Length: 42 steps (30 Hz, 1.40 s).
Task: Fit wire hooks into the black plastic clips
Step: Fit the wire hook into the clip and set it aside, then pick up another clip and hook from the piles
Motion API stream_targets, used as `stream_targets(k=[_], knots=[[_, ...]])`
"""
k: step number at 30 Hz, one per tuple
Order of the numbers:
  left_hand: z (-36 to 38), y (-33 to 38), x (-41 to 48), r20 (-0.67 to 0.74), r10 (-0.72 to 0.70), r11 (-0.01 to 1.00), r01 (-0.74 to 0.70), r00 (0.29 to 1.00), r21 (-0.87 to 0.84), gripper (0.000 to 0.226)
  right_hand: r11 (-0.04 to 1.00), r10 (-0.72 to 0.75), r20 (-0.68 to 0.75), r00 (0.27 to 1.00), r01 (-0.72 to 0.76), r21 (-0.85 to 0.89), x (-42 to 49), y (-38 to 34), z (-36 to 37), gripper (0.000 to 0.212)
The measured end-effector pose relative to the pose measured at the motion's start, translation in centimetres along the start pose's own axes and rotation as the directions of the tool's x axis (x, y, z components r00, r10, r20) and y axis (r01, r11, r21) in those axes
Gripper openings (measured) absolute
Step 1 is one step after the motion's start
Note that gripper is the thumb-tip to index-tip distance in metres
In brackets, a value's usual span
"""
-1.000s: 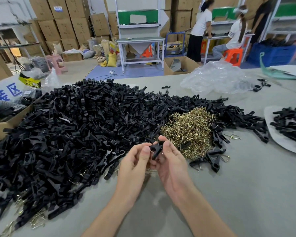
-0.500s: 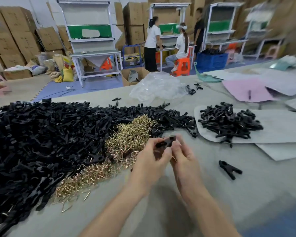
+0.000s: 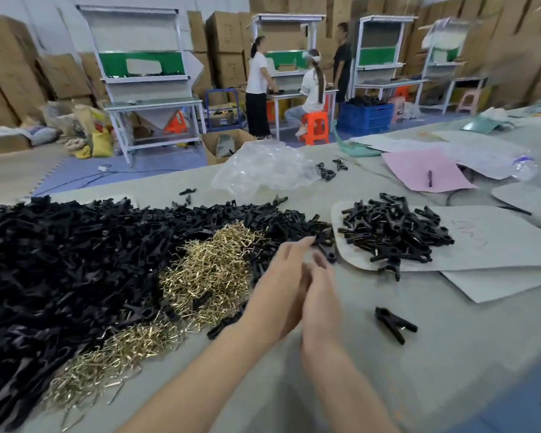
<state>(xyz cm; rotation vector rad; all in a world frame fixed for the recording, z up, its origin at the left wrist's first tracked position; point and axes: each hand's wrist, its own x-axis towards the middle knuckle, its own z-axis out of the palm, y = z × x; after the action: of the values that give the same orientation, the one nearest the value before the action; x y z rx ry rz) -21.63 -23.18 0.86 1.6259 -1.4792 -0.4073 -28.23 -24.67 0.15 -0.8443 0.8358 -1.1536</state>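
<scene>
— Fingers?
— Left hand [image 3: 281, 276]: fingers straight, holding nothing. Right hand [image 3: 322, 298]: blurred, can't tell. Black clip [image 3: 329, 254] at my fingertips, just beside the sorted pile [image 3: 391, 235] on the white sheet [image 3: 497, 242].
— Doing it well?
— Probably land it on the sheet, clear of the brass wire hooks [image 3: 210, 270]. Clip: matte black, peg-shaped.

The left hand [image 3: 278, 289] and right hand [image 3: 324, 298] are hovering together over the bench [image 3: 450, 364], fingers outstretched, between the wire hooks [image 3: 210, 270] and a sheet [image 3: 500, 245] carrying black plastic clips [image 3: 391, 232]

Left hand [image 3: 280, 287], right hand [image 3: 320, 296] now empty
</scene>
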Motion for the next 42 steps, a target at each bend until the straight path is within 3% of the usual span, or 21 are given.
stream_targets(k=[4,7,11,13,16,18,22,27,31,33,35,37,39,42], knots=[[-7.2,-3.9,-7.5,-0.177,0.063,0.956,-0.008,0.982,0.293,0.046,0.974,-0.031,0.277,0.960,0.091,-0.206,-4.1,4.4,4.0,0.033],[-12.5,-7.6,-12.3,-0.427,0.005,0.860,0.214,0.904,0.463,0.038,0.902,-0.080,0.454,0.887,0.259,-0.347,-6.8,6.7,7.2,0.037],[-18.2,-12.0,-16.9,-0.626,-0.090,0.594,0.546,0.775,0.591,0.037,0.784,-0.131,0.613,0.779,0.460,-0.416,-8.8,9.1,10.7,0.038],[-19.6,-12.9,-17.7,-0.658,-0.135,0.521,0.618,0.741,0.589,0.034,0.681,-0.178,0.669,0.721,0.581,-0.445,-9.3,10.0,12.0,0.039],[-20.2,-13.4,-17.6,-0.634,-0.158,0.457,0.625,0.757,0.633,0.026,0.524,-0.269,0.731,0.628,0.732,-0.436,-9.4,10.9,13.0,0.039],[-20.5,-13.6,-17.5,-0.604,-0.149,0.429,0.602,0.782,0.673,0.024,0.495,-0.296,0.739,0.605,0.759,-0.423,-9.2,11.2,13.1,0.038],[-21.4,-14.4,-17.8,-0.562,-0.194,0.446,0.582,0.804,0.680,0.024,0.531,-0.355,0.688,0.632,0.743,-0.408,-8.5,11.5,12.7,0.037],[-21.9,-14.4,-18.4,-0.578,-0.217,0.617,0.569,0.787,0.543,0.025,0.637,-0.303,0.660,0.687,0.662,-0.396,-7.8,11.6,12.4,0.039],[-22.0,-13.4,-18.2,-0.652,-0.134,0.758,0.501,0.746,0.418,0.025,0.713,-0.273,0.659,0.701,0.608,-0.350,-8.2,11.1,12.4,0.042],[-21.8,-12.5,-17.9,-0.708,-0.133,0.871,0.423,0.693,0.250,0.024,0.764,-0.233,0.655,0.718,0.553,-0.334,-8.3,11.0,12.4,0.042],[-21.3,-11.5,-17.5,-0.736,-0.256,0.944,0.327,0.626,-0.050,0.023,0.850,-0.140,0.655,0.743,0.430,-0.306,-8.4,11.0,12.6,0.036],[-20.5,-10.4,-17.2,-0.663,-0.402,0.913,0.219,0.632,-0.345,0.024,0.918,-0.012,0.670,0.743,0.274,-0.288,-8.4,11.1,12.9,0.029],[-19.4,-9.8,-16.9,-0.581,-0.457,0.861,0.172,0.673,-0.479,0.027,0.933,0.069,0.702,0.709,0.202,-0.296,-8.4,11.2,13.1,0.030],[-18.4,-9.3,-16.6,-0.476,-0.508,0.768,0.127,0.717,-0.628,0.027,0.940,0.062,0.730,0.681,0.206,-0.272,-8.4,10.9,13.1,0.026]])
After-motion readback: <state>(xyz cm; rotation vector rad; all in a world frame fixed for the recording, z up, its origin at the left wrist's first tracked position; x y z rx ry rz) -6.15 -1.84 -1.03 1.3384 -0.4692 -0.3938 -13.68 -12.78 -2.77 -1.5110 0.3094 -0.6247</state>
